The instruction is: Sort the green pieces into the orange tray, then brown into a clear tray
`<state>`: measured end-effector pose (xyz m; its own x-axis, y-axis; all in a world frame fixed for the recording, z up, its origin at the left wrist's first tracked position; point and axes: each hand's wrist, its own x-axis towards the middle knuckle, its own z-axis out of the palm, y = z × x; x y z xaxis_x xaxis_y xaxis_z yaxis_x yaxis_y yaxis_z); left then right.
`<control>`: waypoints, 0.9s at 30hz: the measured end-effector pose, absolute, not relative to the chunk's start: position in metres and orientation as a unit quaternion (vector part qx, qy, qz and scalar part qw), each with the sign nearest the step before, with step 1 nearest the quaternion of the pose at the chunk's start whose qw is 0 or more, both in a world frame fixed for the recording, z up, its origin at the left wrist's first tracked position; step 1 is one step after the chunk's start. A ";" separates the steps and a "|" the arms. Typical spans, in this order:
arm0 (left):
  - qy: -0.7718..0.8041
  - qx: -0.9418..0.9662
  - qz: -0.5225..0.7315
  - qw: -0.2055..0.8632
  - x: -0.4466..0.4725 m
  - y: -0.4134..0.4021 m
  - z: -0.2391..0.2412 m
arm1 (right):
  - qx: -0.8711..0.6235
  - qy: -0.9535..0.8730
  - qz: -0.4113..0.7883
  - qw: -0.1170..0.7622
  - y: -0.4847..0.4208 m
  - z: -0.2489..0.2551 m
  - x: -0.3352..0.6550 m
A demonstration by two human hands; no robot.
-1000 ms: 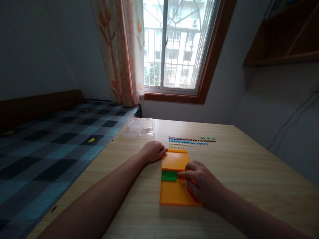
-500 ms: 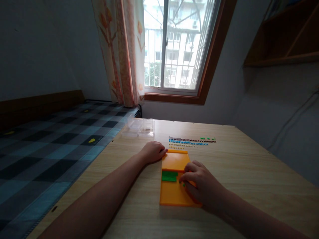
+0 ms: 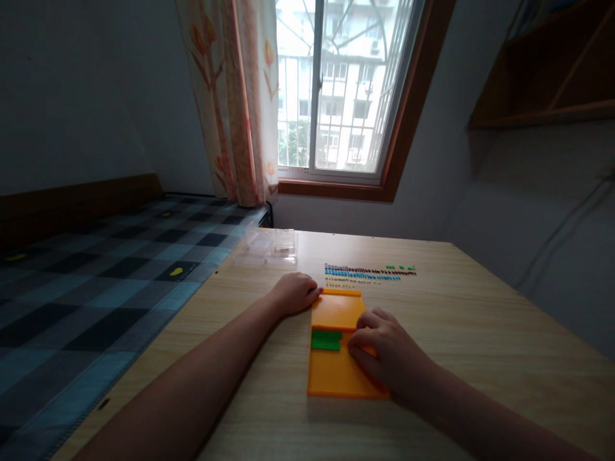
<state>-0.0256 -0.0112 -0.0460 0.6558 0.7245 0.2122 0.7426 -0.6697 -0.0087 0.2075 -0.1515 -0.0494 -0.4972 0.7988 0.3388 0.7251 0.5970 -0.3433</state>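
An orange tray (image 3: 336,374) lies flat on the wooden table (image 3: 480,346). A short row of green pieces (image 3: 326,339) sits across its middle. My left hand (image 3: 295,292) rests with curled fingers against the tray's far left corner. My right hand (image 3: 384,355) lies over the tray's right side, its fingertips bunched just right of the green row; whether a small piece is pinched between them is hidden. Beyond the tray, thin rows of small blue, yellow and green pieces (image 3: 368,272) are laid out on the table.
A clear plastic box (image 3: 271,246) stands at the table's far left. A bed with a checked cover (image 3: 96,282) runs along the left edge. A window (image 3: 336,89) and curtain (image 3: 235,96) are behind; wooden shelves (image 3: 552,70) hang at upper right.
My right hand's fingers drew back slightly from the green row and curled in; a small loose green piece seen near them earlier is no longer visible. My left hand stayed put.
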 end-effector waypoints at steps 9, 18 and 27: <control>-0.402 -0.909 -0.103 0.036 -0.026 -0.011 -0.045 | -0.459 -0.845 0.088 0.261 -0.150 -0.051 0.211; -0.404 -0.909 -0.097 0.039 -0.026 -0.012 -0.044 | -0.440 -0.857 0.079 0.256 -0.152 -0.052 0.215; -0.406 -0.908 -0.099 0.038 -0.025 -0.011 -0.046 | -0.429 -0.864 0.069 0.253 -0.151 -0.055 0.214</control>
<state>-0.0254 -0.0113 -0.0455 0.6511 0.7293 0.2105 0.7444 -0.6676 0.0105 0.2136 -0.1513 -0.0551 -0.5035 0.7769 0.3781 0.7070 0.6220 -0.3367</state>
